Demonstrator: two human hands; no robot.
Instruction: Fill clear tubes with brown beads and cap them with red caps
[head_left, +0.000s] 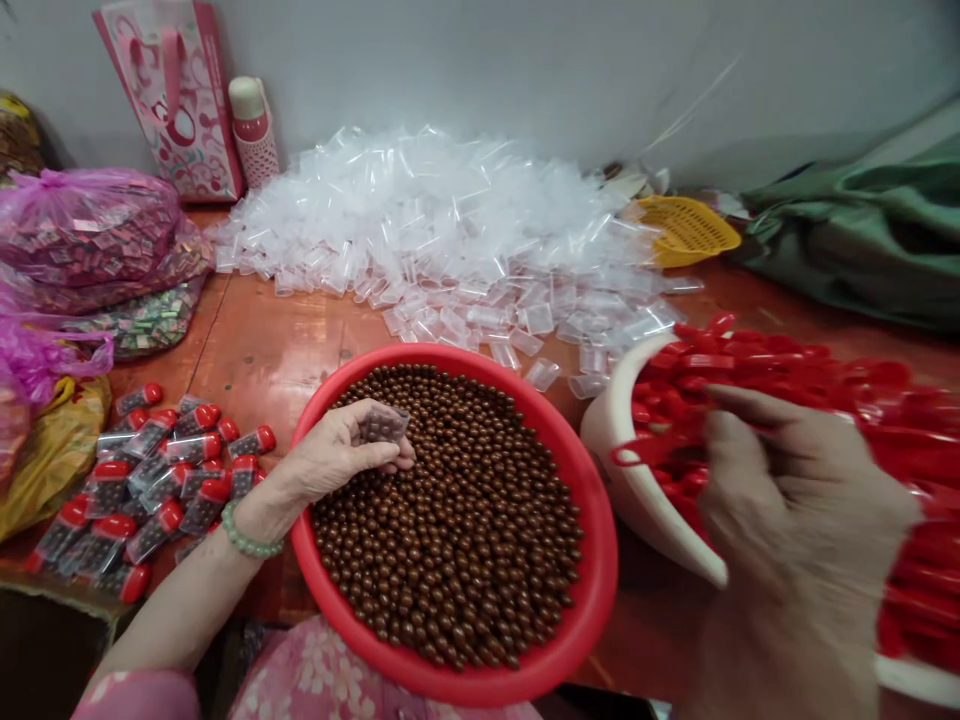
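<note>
My left hand (352, 450) is closed around a small clear plastic case (384, 426) filled with brown balls, above the near-left part of a red basin (600, 560). Glossy brown balls (457, 520) fill that basin. On the right, my right hand (802, 510), blurred by motion, is over a white container (626, 400) heaped with red plastic caps (795, 370). Its fingers are closed, seemingly on a red cap (631, 453) whose loop sticks out over the container's rim; part of the grip is hidden.
Filled cases with red caps (157, 470) lie at left. A heap of clear empty cases (450, 220) spreads along the wall. Around it are pink plastic bags (82, 230), a bottle (253, 130), a paper bag (176, 100), a yellow basket (686, 230) and green cloth (862, 240).
</note>
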